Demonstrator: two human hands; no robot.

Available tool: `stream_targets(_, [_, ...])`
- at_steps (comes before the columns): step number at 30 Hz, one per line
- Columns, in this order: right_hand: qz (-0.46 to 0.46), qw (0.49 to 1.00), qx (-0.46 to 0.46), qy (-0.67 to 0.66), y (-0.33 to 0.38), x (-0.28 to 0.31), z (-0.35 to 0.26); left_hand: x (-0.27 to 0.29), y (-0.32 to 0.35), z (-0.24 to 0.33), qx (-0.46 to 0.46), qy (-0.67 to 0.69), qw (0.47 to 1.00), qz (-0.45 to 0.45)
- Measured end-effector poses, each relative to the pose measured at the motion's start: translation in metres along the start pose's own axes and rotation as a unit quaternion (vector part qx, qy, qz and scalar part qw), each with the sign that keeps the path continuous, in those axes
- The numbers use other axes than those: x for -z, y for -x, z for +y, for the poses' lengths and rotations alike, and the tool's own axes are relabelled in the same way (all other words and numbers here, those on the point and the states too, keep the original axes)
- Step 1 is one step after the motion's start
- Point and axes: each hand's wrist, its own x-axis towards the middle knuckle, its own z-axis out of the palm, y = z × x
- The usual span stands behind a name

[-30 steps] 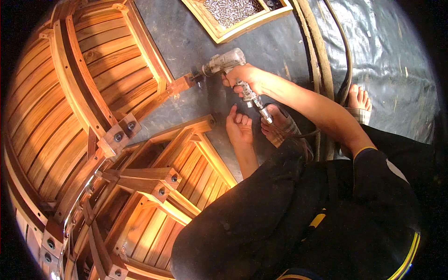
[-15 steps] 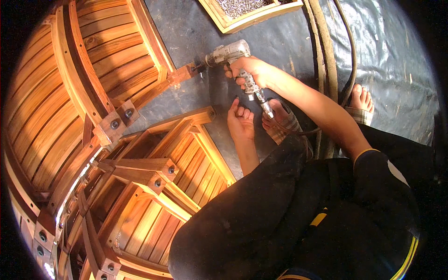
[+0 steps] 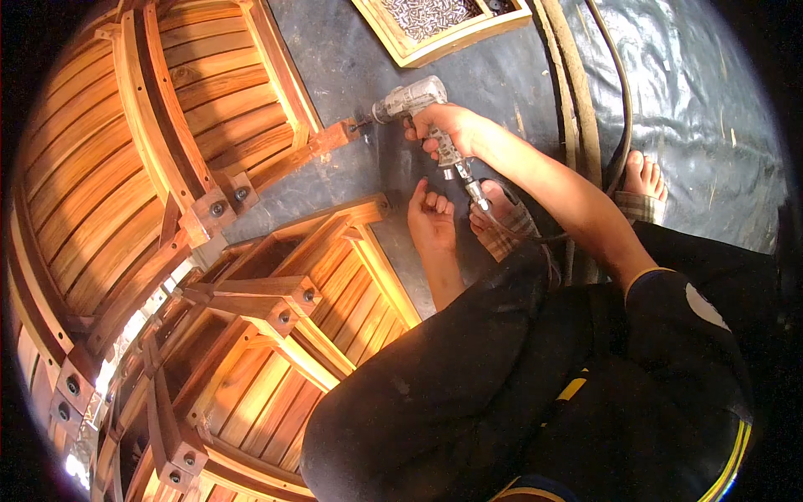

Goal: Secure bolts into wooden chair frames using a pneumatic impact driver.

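My right hand (image 3: 447,125) is wrapped round the grip of a worn grey air drill (image 3: 416,97). Its tip points left, at the end of a wooden leg (image 3: 335,138) on a slatted wooden furniture piece (image 3: 217,79); a dark bit or bolt bridges the small gap between them. Below the drill is my left hand (image 3: 432,224), its fingers curled and one finger raised; whatever it may hold is too small to make out. Beside it stands a second slatted piece (image 3: 368,251), with dark bolts in its leg ends.
At the top, a wooden box (image 3: 460,38) holds many small metal fasteners. Two long poles (image 3: 577,100) and a dark hose (image 3: 621,75) lie on the black floor sheeting (image 3: 686,109). My bare feet (image 3: 642,176) are close to the hose and poles.
The whole view has shifted slightly, so the furniture and box sit a little lower. The drill stays at the leg's end; both hands keep nearly the same pose.
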Motion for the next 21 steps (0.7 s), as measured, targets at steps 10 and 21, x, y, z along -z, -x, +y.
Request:
stream_targets(10, [0.01, 1.0, 0.014, 0.011, 0.003, -0.002, 0.001, -0.004, -0.002, 0.0, -0.006, -0.003, 1.0, -0.006])
stream_targets(21, [0.019, 1.0, 0.017, 0.01, 0.004, -0.005, 0.003, 0.009, -0.005, 0.004, -0.035, 0.0, 0.999, 0.004])
